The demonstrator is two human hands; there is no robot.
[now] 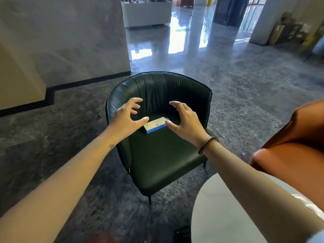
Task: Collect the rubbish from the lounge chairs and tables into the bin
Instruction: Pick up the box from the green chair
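A dark green chair (157, 163) stands on the speckled grey floor (245, 95), and a small box (155, 125) (white and blue) lies flat on its seat.

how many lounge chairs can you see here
2: the dark green chair in the centre with a small box on its seat, and an orange chair partly cut off at the right edge.

A small box (155, 125) lies on the seat of a lounge chair (163, 155), toward its back. The left hand (126, 118) is spread to the box's left and the right hand (185, 121) to its right, both above the seat. A second chair (294, 144) stands to the right. A table (219, 213) sits in front of that second chair, nearest the person.
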